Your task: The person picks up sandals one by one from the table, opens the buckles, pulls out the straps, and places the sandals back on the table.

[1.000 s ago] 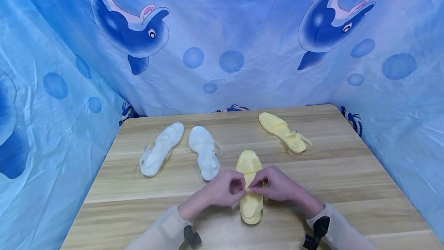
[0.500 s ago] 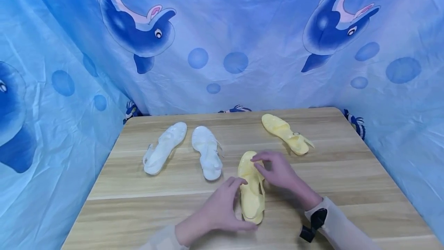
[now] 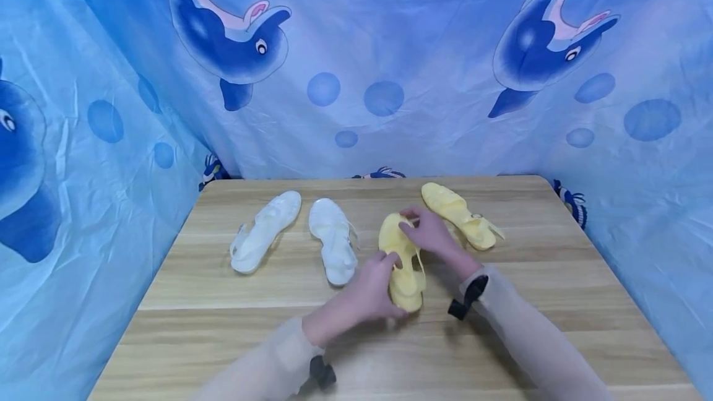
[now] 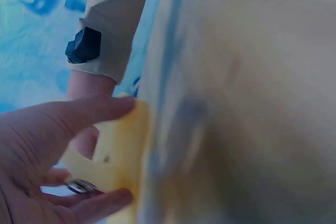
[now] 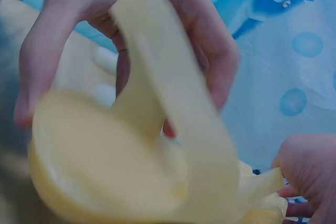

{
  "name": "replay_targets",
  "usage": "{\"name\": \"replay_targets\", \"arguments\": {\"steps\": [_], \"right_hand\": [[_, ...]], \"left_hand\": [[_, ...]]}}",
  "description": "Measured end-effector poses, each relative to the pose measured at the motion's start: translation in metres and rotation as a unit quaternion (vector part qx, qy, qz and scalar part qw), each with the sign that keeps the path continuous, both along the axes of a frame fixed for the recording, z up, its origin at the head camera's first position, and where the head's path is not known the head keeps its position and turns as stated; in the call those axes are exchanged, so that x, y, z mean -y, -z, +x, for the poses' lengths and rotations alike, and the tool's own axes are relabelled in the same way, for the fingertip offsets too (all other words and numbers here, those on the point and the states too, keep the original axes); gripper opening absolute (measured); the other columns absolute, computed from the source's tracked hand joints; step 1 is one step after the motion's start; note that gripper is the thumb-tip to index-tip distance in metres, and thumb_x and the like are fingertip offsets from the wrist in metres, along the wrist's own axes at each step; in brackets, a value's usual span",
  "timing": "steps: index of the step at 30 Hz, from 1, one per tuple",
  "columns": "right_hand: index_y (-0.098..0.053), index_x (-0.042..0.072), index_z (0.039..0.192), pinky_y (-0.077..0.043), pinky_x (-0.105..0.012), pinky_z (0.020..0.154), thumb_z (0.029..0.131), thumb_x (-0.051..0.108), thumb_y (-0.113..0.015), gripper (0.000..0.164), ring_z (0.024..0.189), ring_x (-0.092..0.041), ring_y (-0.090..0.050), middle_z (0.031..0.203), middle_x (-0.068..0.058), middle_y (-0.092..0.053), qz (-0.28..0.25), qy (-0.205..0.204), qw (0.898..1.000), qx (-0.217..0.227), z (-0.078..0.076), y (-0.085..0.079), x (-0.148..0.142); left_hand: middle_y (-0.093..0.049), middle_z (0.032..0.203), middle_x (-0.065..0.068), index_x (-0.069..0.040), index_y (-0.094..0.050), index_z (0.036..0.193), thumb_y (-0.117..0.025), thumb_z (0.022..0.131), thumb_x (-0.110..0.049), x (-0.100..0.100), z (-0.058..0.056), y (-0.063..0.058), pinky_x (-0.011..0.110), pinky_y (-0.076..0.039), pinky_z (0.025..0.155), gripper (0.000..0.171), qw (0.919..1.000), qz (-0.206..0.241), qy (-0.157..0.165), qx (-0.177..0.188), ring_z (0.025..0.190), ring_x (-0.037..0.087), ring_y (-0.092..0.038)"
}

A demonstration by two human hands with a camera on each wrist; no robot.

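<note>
Works before a blue dolphin-print curtain (image 3: 345, 36) and over a wood-grain table (image 3: 557, 314), with a slanted white sandal (image 3: 264, 232) on the left, an upright-pointing white sandal (image 3: 333, 240) just beside it and a loose yellow sandal (image 3: 453, 210) near the back edge, right of centre. Holds the handled yellow sandal (image 3: 405, 278) at mid-table, between the nearer white one and the loose one, left hand (image 3: 367, 293) clamped round its heel end, right hand (image 3: 427, 231) gripping near the toe. Wears pale sleeves (image 3: 535, 320) and, at each wrist, a black device (image 3: 468, 297).
</note>
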State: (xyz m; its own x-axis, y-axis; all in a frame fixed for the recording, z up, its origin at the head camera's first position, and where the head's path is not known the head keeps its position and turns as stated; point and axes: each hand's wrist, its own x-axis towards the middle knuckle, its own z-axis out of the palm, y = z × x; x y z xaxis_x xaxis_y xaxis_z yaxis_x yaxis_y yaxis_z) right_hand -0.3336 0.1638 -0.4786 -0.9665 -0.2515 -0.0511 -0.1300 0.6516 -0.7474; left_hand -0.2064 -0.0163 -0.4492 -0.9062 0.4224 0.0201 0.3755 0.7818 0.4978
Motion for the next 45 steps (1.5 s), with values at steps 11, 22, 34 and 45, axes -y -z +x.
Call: {"name": "replay_targets", "arguments": {"steps": [11,22,34,45], "right_hand": [[-0.057,0.005,0.150,-0.059,-0.052,0.105,0.105,0.023,-0.061,0.048,0.133,-0.039,-0.064,0.152,-0.020,-0.060,-0.041,0.007,0.999,-0.010,-0.048,-0.010,0.008],[-0.063,0.000,0.141,-0.049,-0.061,0.114,0.111,0.032,-0.051,0.045,0.131,-0.046,-0.060,0.139,-0.026,-0.066,0.002,0.040,0.995,-0.096,-0.054,-0.024,-0.079],[-0.060,-0.005,0.142,-0.055,-0.063,0.100,0.104,0.059,-0.057,0.075,0.124,-0.049,-0.064,0.138,-0.031,-0.066,0.121,0.052,0.988,-0.080,-0.002,-0.005,-0.153],[-0.049,-0.008,0.147,-0.056,-0.061,0.096,0.081,0.024,-0.089,0.084,0.114,-0.046,-0.066,0.133,-0.033,-0.065,0.125,0.007,0.982,-0.140,0.002,0.028,-0.150]], "left_hand": [[-0.064,0.119,0.016,-0.006,-0.072,0.119,-0.104,0.061,-0.024,-0.014,-0.075,-0.012,0.035,-0.063,0.082,0.068,0.9887,-0.145,-0.011,0.035,0.097,0.026,-0.067],[-0.070,0.129,0.012,-0.013,-0.070,0.131,-0.091,0.073,-0.063,-0.025,-0.086,-0.046,0.042,-0.065,0.085,0.079,0.9846,-0.173,0.006,0.026,0.111,0.029,-0.071],[-0.059,0.156,0.010,-0.011,-0.051,0.156,-0.075,0.098,-0.032,-0.090,-0.178,-0.029,0.038,-0.049,0.120,0.066,0.9944,-0.085,0.050,0.037,0.145,0.028,-0.056],[-0.045,0.167,0.011,-0.016,-0.049,0.159,-0.065,0.103,-0.015,-0.097,-0.196,-0.003,0.040,-0.043,0.126,0.058,0.9880,-0.122,0.044,0.084,0.154,0.028,-0.044]]}}
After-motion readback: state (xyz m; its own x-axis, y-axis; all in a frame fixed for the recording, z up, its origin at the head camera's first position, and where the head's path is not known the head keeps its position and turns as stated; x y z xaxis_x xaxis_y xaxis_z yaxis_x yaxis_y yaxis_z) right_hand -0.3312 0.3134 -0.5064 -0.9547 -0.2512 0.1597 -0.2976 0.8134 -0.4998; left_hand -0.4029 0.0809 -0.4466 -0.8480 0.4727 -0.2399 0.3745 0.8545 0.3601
